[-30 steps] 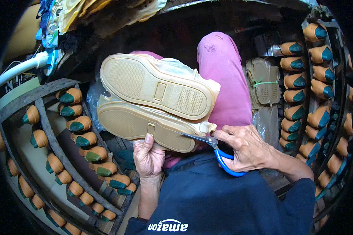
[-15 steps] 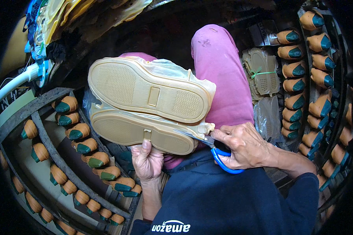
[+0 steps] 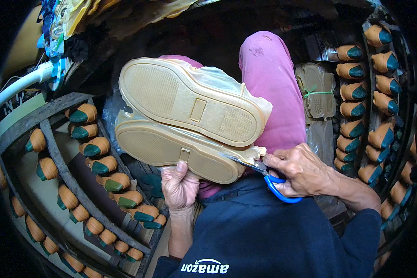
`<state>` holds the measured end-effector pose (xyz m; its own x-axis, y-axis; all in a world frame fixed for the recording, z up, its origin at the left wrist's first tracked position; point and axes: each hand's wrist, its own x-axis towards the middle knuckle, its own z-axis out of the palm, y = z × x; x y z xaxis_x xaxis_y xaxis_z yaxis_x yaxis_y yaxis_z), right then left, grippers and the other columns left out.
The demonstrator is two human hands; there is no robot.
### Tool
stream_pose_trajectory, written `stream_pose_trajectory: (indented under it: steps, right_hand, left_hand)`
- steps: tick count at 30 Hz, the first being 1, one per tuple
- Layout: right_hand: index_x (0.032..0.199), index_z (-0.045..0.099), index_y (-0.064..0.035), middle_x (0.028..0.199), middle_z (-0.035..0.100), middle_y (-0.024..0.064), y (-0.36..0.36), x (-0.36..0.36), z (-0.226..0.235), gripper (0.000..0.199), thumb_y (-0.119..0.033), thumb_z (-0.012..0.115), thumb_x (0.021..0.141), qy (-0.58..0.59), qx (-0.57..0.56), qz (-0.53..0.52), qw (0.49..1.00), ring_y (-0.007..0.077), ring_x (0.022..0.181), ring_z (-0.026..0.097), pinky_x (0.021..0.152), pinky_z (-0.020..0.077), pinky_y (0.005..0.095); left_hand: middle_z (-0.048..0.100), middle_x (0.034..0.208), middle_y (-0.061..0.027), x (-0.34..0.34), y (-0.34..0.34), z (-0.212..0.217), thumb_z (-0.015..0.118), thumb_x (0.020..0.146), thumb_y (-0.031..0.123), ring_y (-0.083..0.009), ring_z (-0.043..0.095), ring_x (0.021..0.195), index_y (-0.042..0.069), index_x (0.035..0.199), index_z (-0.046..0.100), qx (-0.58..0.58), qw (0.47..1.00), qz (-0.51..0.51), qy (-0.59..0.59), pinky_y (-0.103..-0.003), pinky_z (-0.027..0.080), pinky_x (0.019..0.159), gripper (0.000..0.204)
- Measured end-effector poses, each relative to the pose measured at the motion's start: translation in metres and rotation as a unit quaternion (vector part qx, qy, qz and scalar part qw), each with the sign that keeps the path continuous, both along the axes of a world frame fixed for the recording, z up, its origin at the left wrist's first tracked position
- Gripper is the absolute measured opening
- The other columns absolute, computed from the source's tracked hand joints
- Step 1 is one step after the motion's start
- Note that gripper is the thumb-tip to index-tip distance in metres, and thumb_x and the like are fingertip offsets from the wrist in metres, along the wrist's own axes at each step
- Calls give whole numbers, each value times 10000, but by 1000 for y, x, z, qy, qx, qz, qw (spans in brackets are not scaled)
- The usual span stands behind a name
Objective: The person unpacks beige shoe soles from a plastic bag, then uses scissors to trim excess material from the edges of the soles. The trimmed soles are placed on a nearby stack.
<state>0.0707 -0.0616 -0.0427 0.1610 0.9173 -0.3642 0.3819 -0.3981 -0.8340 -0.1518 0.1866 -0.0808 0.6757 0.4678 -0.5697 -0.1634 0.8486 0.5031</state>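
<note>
Two tan rubber shoe soles lie side by side over my lap, joined by a thin translucent sheet of excess rubber. The upper sole [image 3: 162, 90] rests towards my knees. Around the edge of the lower sole [image 3: 153, 143] my left hand [image 3: 180, 185] is closed, thumb on its face and fingers hidden beneath. My right hand [image 3: 301, 169] grips blue-handled scissors [image 3: 282, 191]. Their blades reach into the rubber strip between the two soles, at the right end, where a small crumpled flap [image 3: 255, 152] sticks up beside my fingers.
Wooden racks [image 3: 67, 157] on the left carry rows of tan shoes on green lasts. More such shoes [image 3: 354, 111] line racks on the right. A bundle of soles [image 3: 317, 92] tied with green string lies beyond my right knee. A white tube [image 3: 25, 83] stands at upper left.
The soles, both hands and the scissors appear a little farther right in the view, as do the knees. The grip of each hand looks the same.
</note>
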Motion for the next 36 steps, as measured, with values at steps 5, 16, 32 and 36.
stream_pose_trajectory:
  steps: [5, 16, 32, 36]
  right_hand:
    - [1124, 655, 10, 758, 683, 167, -3, 0, -2, 372, -201, 810, 859, -3, 5, 5, 1000, 419, 635, 710, 608, 575, 532]
    - [1162, 434, 40, 652, 609, 223, -23, 6, 38, 564, -269, 824, 897, 73, -66, -15, 995, 495, 618, 624, 605, 499, 558]
    - [1137, 495, 9, 623, 578, 189, -25, -1, 31, 477, -240, 814, 883, 134, -20, -62, 989, 469, 584, 631, 571, 479, 538]
    - [1125, 511, -25, 634, 571, 167, -19, 6, 34, 476, -259, 832, 864, 93, -66, -21, 993, 455, 610, 639, 594, 475, 534]
  left_hand:
    - [612, 1548, -221, 4, -2, 1, 571, 1080, -93, -357, 620, 1427, 18, 1614, 464, 2, 1000, 2, -3, -562, 531, 1224, 556]
    - [633, 1511, -226, 37, -4, 0, 568, 1100, -50, -368, 677, 1349, -1, 1590, 469, 19, 998, -54, -23, -572, 593, 1145, 502]
    - [605, 1566, -207, 25, 0, 4, 545, 1107, -52, -359, 639, 1410, 34, 1621, 446, 54, 992, -110, 11, -590, 577, 1162, 530]
    - [604, 1566, -210, 21, -1, 4, 549, 1104, -55, -359, 637, 1413, 35, 1628, 436, 45, 993, -107, 11, -585, 577, 1164, 544]
